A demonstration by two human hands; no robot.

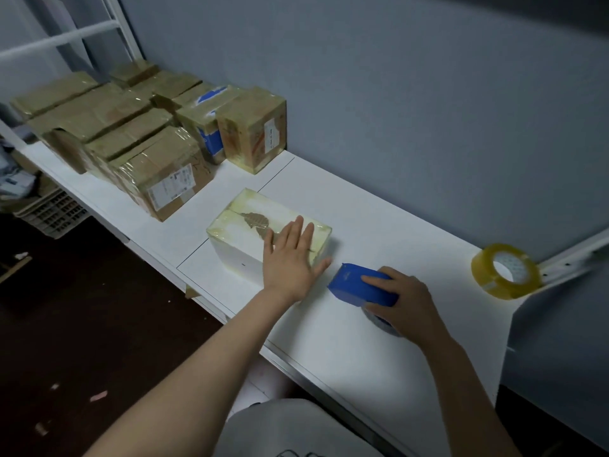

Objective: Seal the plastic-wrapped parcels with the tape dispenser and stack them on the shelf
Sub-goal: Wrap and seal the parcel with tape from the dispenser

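— Hands?
— Left hand point(290, 258) flat, fingers straight, pressing on top of the wrapped parcel point(237, 249) mid-desk point(379, 219). Right hand point(403, 303) curled round the blue tape dispenser point(356, 286), just beside the parcel's near end.
— Around them?
— Spare tape roll point(506, 272) far right, by the desk's end, well apart from the dispenser. Taped parcels point(158, 159) stacked far left. Front edge under the left wrist.

Your left hand point(290, 258) lies flat on the white plastic-wrapped parcel point(237, 225) on the white shelf board point(379, 209). Just right of it, your right hand point(405, 301) holds the blue tape dispenser point(359, 286). Brown taped cardboard boxes point(131, 133) stand grouped behind-left, and a yellowish tape roll point(506, 270) sits far right.
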